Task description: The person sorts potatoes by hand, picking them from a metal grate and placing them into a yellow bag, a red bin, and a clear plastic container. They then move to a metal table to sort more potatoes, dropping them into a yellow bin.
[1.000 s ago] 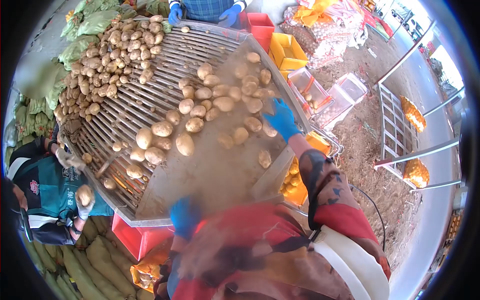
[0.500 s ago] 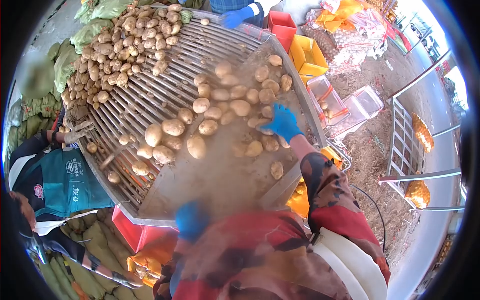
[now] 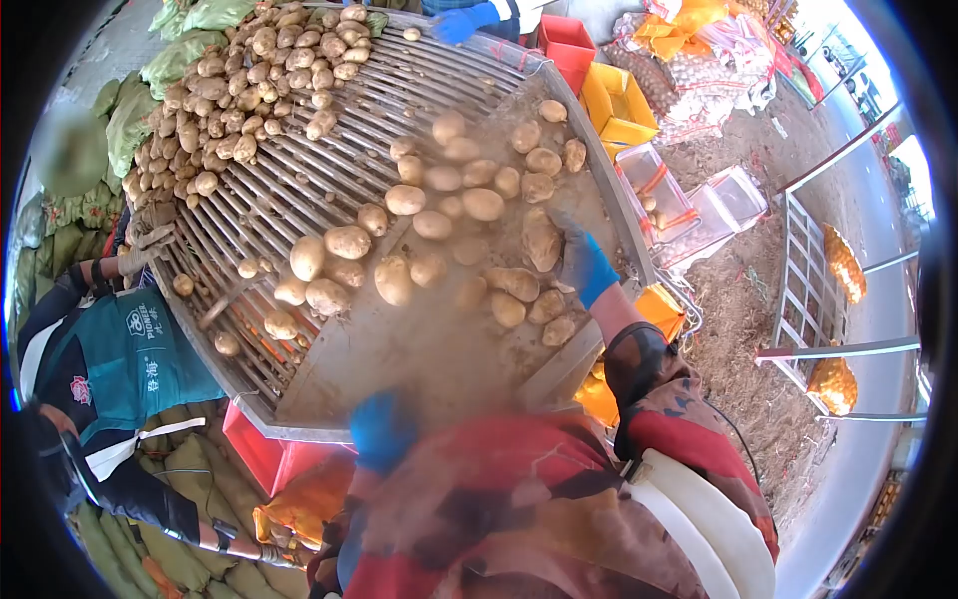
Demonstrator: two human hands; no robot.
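Many potatoes point(image 3: 483, 205) lie loose on the dusty metal sorting table in front of me. My right hand point(image 3: 582, 262), in a blue glove, is at the table's right side, its fingers stretched alongside a large potato point(image 3: 542, 240). The fingers seem to touch it; no closed grip shows. A long potato point(image 3: 513, 284) and several smaller ones lie just left of and below this hand. My left hand point(image 3: 382, 431), also blue-gloved, is over the near edge of the metal table point(image 3: 344, 384). Motion blurs its fingers, and I make out nothing in it.
A heap of potatoes point(image 3: 264, 80) covers the far left of the slatted rack point(image 3: 399, 95). A co-worker in a green apron point(image 3: 150, 344) stands left; another's blue glove point(image 3: 464, 22) rests at the far edge. Red point(image 3: 566, 50) and yellow crates point(image 3: 619, 103) stand right, beyond the rim.
My right hand has moved slightly right and down, turning side-on beside the large potato. Potatoes near it have shifted. The left co-worker's lower arm has moved, and the far blue glove has drawn left.
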